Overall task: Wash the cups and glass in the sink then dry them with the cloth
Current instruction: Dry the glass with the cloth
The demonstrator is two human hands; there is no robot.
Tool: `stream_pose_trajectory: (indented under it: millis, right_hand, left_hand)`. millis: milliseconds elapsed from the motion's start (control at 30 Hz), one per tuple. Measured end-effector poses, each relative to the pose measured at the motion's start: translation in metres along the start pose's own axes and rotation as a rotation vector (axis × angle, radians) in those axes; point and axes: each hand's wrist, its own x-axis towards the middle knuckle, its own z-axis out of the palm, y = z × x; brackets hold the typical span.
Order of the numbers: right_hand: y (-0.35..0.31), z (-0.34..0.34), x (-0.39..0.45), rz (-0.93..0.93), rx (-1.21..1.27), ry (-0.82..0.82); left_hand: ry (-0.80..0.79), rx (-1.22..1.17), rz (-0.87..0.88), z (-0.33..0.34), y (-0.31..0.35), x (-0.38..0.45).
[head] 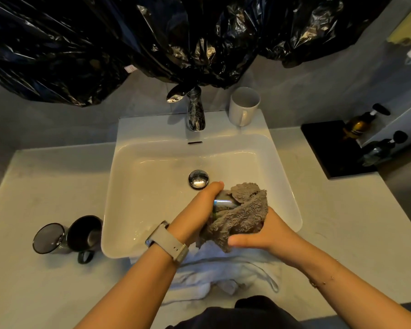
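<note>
free: sink rear basin | blocked: faucet, white mug back rim | left counter: dark mug, possibly glass

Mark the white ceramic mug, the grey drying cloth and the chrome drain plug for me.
white ceramic mug (243,108), head view, on its outer side wall.
grey drying cloth (243,213), head view, on its bunched middle.
chrome drain plug (198,178), head view, on its cap.

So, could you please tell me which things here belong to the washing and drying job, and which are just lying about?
Part of the job:
- glass, held by the left hand
- grey cloth, held by the right hand
- white mug
- black mug
- dark glass
- sink
- tap

Lying about:
- pump bottles
- black tray
- white towel
- black plastic sheeting
</note>
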Motion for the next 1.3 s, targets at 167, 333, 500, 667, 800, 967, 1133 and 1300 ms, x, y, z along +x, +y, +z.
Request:
stream_pose_trajectory:
  millis: [167,333,500,667,800,967,1133,1300]
  right_hand:
    - [0.003,0.004,0.0,-0.06,-0.091,0.239]
    - [-0.012,0.001,-0.004,-0.05,0.078,0.125]
    - [-0.02,0.004,-0.008,0.04,0.254,0.106]
    - [-0.018,0.005,-0.014,0.122,0.169,0.01]
    - [-0.017,0.009,-0.017,0.064,0.147,0.105]
    - [-0.03,0.004,-0.017,0.042,0.272,0.054]
    - [-0.036,0.002,-0.015,-0.045,0.166,0.09]
    - [-0.022,0.015,-0.016,-0.247,-0.314,0.269]
  left_hand:
    - [0.024,-0.089,0.052,0.013,0.001,-0.004]
    - [0.124,0.09,0.311,0.011,-0.014,-0.003]
    - [0.147,0.153,0.475,0.011,-0.023,-0.016]
    - [0.105,0.119,0.324,0.001,-0.033,0.002]
    - [0.169,0.156,0.329,0.009,-0.034,-0.006]
    - [0.282,0.391,0.725,0.015,-0.037,-0.031]
    - [0.168,0.319,0.689,0.005,-0.023,-0.029]
    - [-0.216,-0.078,0.214,0.001,-0.001,-0.037]
